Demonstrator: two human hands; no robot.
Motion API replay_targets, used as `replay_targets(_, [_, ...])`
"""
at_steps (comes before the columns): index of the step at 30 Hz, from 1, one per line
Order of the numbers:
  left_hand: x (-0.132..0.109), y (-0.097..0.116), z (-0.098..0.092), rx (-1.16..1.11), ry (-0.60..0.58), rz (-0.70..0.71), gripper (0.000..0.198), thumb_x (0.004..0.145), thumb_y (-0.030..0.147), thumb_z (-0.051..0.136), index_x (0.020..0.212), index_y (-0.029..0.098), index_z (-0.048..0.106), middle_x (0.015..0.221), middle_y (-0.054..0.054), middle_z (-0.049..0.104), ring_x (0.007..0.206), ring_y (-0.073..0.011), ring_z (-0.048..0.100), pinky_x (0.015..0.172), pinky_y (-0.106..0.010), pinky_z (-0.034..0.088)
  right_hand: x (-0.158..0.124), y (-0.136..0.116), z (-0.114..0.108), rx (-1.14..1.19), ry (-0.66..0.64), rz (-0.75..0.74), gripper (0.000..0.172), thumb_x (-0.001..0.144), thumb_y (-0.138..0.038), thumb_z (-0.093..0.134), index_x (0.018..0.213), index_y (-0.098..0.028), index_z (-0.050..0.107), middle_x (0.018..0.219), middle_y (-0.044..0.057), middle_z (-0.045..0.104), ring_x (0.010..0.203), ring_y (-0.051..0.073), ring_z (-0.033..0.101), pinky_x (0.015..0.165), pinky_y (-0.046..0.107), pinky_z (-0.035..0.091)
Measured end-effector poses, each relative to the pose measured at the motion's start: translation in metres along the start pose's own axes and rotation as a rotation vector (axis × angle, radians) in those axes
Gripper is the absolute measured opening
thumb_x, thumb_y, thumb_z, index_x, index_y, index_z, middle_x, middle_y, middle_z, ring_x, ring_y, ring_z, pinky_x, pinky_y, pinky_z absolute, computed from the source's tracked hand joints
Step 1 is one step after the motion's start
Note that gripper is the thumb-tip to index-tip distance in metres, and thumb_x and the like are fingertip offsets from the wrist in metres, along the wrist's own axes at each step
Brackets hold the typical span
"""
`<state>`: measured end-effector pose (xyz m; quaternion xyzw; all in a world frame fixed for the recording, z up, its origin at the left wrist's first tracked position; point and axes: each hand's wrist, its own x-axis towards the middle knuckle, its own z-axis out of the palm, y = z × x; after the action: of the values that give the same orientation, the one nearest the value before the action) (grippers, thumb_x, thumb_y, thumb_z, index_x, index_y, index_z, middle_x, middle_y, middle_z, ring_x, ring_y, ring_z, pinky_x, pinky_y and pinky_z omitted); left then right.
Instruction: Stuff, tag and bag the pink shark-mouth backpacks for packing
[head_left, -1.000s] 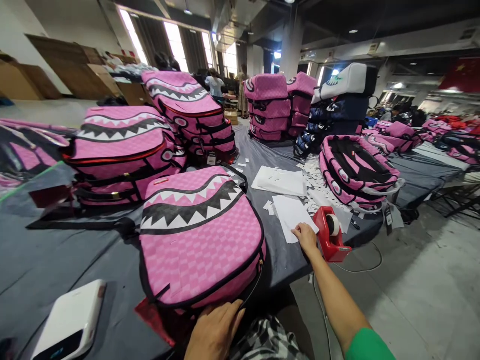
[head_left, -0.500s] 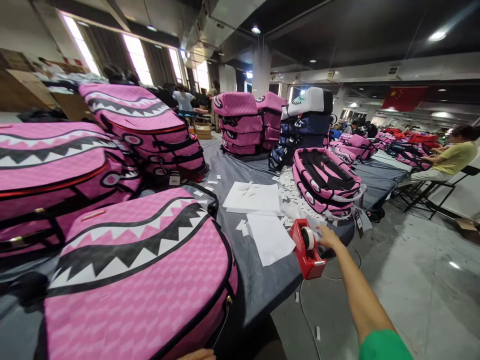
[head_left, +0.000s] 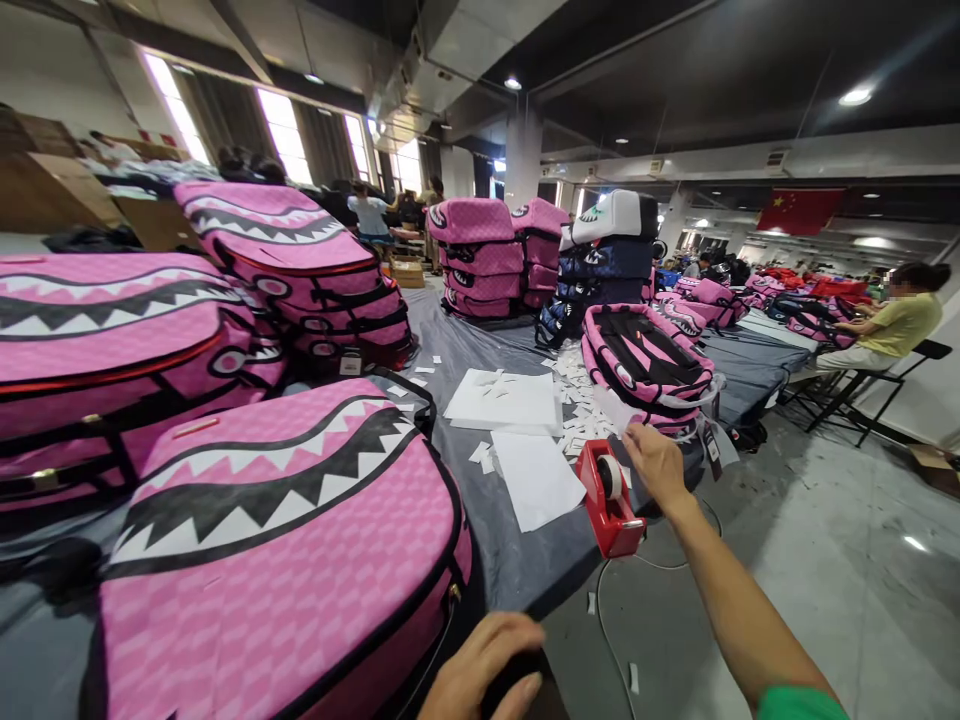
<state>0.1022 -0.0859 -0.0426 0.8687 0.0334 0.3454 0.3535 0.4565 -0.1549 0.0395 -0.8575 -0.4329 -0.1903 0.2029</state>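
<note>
My right hand (head_left: 656,465) reaches over the table's right edge, fingertips pinched at a pale, translucent plastic piece (head_left: 615,408). Just left of that hand sits a red tape dispenser (head_left: 613,520) with a white roll in it. My left hand (head_left: 484,665) is low in view, fingers curved and apart from the thumb, with nothing visible in it. Beside it lies a pink backpack (head_left: 300,560) with a black-and-white zigzag tooth print. Another pink backpack (head_left: 652,360), straps upward, lies beyond my right hand.
White paper sheets (head_left: 536,480) and many small white slips (head_left: 581,390) lie on the grey-covered table (head_left: 495,560). Stacked pink backpacks (head_left: 292,260) stand at left, more bags (head_left: 604,250) at the back. A cable (head_left: 611,640) hangs to the floor. A person in yellow (head_left: 904,325) sits at right.
My left hand has risen into view from the bottom edge. My right hand has moved slightly left and up, from behind the tape dispenser, along with the translucent piece.
</note>
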Motion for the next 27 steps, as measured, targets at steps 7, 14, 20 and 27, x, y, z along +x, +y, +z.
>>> replay_targets(7, [0.003, 0.004, 0.065, -0.33, 0.096, -0.509, 0.096, 0.066, 0.028, 0.081, 0.15, 0.018, 0.036, 0.145, -0.017, 0.055, 0.134, -0.0323, 0.052, 0.111, -0.049, 0.045, -0.156, -0.136, -0.01, 0.587, -0.289, -0.135, 0.027, 0.101, -0.04, 0.046, 0.096, -0.021, 0.066, 0.07, 0.002, 0.072, 0.056, 0.016, 0.067, 0.053, 0.022, 0.043])
replay_targets(14, [-0.061, 0.013, 0.021, -0.349, 0.183, -0.595, 0.033, 0.098, 0.043, 0.047, 0.103, 0.017, 0.067, 0.084, -0.004, 0.071, 0.075, -0.0154, 0.065, 0.076, -0.026, 0.055, -0.192, -0.152, -0.025, 0.752, -0.205, -0.739, 0.044, 0.096, -0.023, 0.059, 0.139, -0.021, 0.05, 0.119, 0.009, 0.072, 0.112, 0.018, 0.067, 0.096, 0.028, 0.054])
replay_targets(20, [-0.094, 0.023, -0.015, 0.167, -0.023, -0.243, 0.026, 0.1, 0.026, 0.041, 0.115, 0.02, 0.062, 0.081, -0.001, 0.069, 0.07, -0.015, 0.062, 0.073, -0.026, 0.052, -0.147, -0.181, 0.0, 0.589, -0.281, -1.248, 0.037, 0.094, -0.021, 0.056, 0.13, -0.019, 0.058, 0.11, 0.008, 0.073, 0.118, 0.021, 0.061, 0.118, 0.049, 0.034])
replay_targets(27, [-0.135, 0.026, -0.046, 0.318, 0.1, -0.301, 0.041, 0.1, 0.018, 0.041, 0.14, 0.02, 0.05, 0.092, -0.005, 0.072, 0.078, -0.0158, 0.063, 0.081, -0.031, 0.051, -0.134, -0.194, 0.033, 0.813, -0.268, -1.259, 0.025, 0.103, -0.034, 0.049, 0.087, -0.02, 0.062, 0.064, -0.003, 0.062, 0.06, 0.01, 0.058, 0.095, 0.035, 0.051])
